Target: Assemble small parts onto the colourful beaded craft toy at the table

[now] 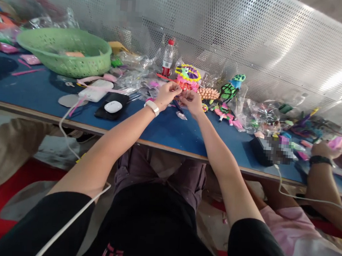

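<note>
My left hand [167,95] and my right hand [192,102] meet over the blue table, fingertips pinched close together. Whatever sits between the fingers is too small and hidden to make out. Just behind them stands a bright clay-like figure with a yellow-edged purple disc [189,72] above pink and red parts. Right of that are a bumpy peach-coloured piece [209,93], a green-and-black round piece [228,92] and a blue spotted piece [238,80]. Nearer my right wrist lies a pink and green figure [224,112].
A green basket [75,67] stands at the left. Near it are a white power bank [96,91] with a cable and a white oval device [113,107] on a black pad. A red-capped bottle [168,57] and plastic bags line the metal screen. Another person's hands [323,150] work at the right.
</note>
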A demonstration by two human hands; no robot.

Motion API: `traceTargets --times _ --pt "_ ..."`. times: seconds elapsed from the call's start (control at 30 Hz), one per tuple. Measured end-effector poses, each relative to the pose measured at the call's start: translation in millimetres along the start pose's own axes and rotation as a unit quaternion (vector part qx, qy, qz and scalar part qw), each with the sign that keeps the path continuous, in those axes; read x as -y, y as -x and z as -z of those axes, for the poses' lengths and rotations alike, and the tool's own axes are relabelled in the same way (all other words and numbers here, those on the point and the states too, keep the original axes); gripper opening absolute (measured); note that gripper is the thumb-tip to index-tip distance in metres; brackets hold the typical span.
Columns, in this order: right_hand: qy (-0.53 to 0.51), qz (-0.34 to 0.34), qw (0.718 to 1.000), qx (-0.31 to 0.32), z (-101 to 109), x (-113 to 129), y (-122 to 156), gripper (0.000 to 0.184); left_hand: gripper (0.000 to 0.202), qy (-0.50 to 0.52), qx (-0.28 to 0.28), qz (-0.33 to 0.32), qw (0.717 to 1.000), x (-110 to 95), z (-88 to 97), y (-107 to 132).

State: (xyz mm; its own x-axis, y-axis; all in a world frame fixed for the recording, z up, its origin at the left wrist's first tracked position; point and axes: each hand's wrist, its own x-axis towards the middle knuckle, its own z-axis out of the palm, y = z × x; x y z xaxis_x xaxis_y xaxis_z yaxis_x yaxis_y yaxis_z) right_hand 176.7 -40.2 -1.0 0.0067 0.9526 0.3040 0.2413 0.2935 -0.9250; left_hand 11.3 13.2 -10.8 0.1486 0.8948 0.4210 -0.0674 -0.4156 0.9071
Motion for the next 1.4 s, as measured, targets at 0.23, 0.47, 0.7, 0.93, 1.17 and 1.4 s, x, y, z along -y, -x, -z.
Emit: traceTargets --times 0.23,0.47,0.7,0.93,1.17,1.4 --pt "0.033 0.036 0.999 0.005 16 -5 -4 0.028 0.025 -0.014 0.025 0.001 1.000 -5 7.1 -1" --pt "0.023 0.105 0.993 0.047 21 -22 -15 0.031 0.030 0.023 0.047 0.008 0.999 -5 14.7 -3" --pt "0.014 0.146 0.987 0.066 27 -30 -24 0.041 0.022 0.101 0.078 0.026 0.991 -7 17.8 -4" --pt "0.005 0.150 0.986 0.075 28 -28 -22 0.050 0.025 0.075 0.064 0.012 0.995 -7 15.5 -3" --pt "-0.051 0.097 0.992 0.056 30 -32 -23 0.052 0.022 0.054 0.035 -0.011 0.998 -3 15.7 -8" --pt "-0.090 0.078 0.992 0.048 30 -35 -24 0.048 0.021 0.061 -0.030 -0.005 0.998 -1 20.9 -13"
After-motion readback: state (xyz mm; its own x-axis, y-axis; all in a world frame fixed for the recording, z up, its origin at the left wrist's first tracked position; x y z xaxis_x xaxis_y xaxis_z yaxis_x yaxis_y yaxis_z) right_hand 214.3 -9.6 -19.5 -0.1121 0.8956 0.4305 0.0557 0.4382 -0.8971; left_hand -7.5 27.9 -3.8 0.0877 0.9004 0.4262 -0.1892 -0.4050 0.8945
